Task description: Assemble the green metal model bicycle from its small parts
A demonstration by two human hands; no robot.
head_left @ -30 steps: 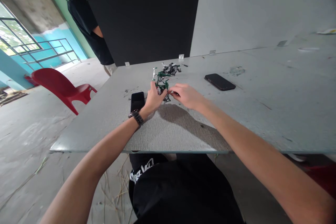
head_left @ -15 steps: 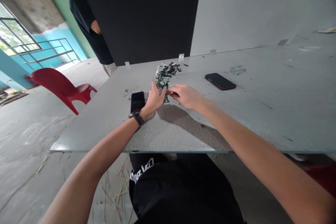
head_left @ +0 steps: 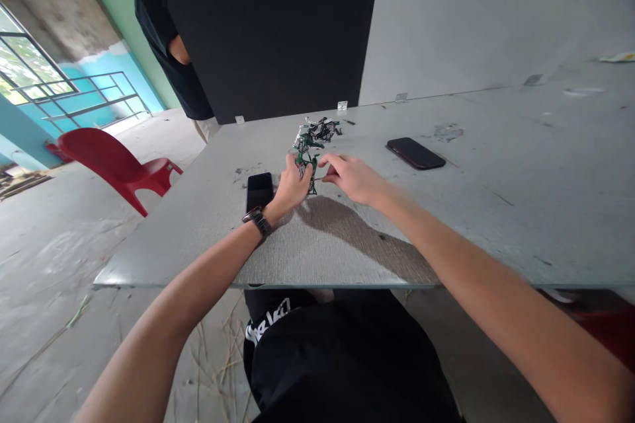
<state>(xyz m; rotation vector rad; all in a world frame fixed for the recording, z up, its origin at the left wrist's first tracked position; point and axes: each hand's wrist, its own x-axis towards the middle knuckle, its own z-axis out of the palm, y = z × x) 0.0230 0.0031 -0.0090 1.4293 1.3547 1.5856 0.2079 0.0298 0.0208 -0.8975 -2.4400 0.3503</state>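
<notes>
A small green and black model bicycle stands on the table, partly hidden by my fingers. My left hand, with a dark watch on its wrist, is closed around its near part. Just to the right, my right hand is pinched at the fingertips beside the bicycle. A thin, dark sliver seems to stick out from that pinch toward the bicycle, too small to name. Behind my left hand lie more model parts in green, silver and black, close together or touching.
A dark phone lies left of my left hand, and another phone lies farther right. Black and grey panels stand along the table's back edge. A red chair and a standing person are at the left.
My right hand has drawn back slightly to the right from the model bicycle, widening the gap. My left hand keeps its grip in nearly the same spot.
</notes>
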